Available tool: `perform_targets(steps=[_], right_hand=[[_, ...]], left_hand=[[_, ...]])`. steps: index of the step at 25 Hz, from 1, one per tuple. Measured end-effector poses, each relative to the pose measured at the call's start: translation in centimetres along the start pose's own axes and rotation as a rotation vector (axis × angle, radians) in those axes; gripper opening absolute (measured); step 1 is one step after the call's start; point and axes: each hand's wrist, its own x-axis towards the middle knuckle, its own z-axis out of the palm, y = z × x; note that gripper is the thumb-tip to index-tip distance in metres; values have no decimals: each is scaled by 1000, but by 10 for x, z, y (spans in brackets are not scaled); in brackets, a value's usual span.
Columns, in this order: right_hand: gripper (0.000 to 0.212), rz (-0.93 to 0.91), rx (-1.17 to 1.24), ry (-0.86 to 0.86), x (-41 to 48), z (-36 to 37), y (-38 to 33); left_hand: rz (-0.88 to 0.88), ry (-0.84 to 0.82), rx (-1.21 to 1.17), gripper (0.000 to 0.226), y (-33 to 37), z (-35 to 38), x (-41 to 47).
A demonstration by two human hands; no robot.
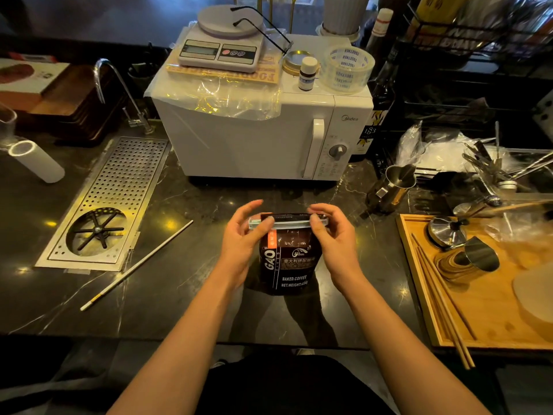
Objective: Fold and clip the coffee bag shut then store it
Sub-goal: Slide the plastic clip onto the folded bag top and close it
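Observation:
A dark brown coffee bag (288, 262) with white lettering stands upright on the black marble counter (185, 283), in front of the microwave. Its top is folded over, and a pale grey-green sealing clip (291, 224) lies across the fold. My left hand (244, 238) pinches the clip's left end with thumb and fingers. My right hand (332, 235) holds the clip's right end against the bag's top edge. Both hands hide the bag's upper corners.
A white microwave (257, 136) stands just behind the bag, with a scale (223, 44) and tape roll (347, 68) on top. A perforated drip tray (110, 202) and a long white stick (136, 266) lie to the left. A steel pitcher (392, 188) and a wooden tray (490, 319) with tools sit to the right.

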Motion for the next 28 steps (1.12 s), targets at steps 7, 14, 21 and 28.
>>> perform_targets(steps=[7, 14, 21, 28], right_hand=[[6, -298, -457, -3, 6, 9, -12], [6, -312, -602, 5, 7, 11, -13], [4, -62, -357, 69, 5, 20, -14], [4, 240, 139, 173, 0, 20, -18]], left_hand=[[519, -57, 730, 7, 21, 14, 4], [582, -30, 854, 6, 22, 15, 8], [202, 11, 377, 3, 9, 9, 5], [28, 96, 120, 8, 6, 19, 4]])
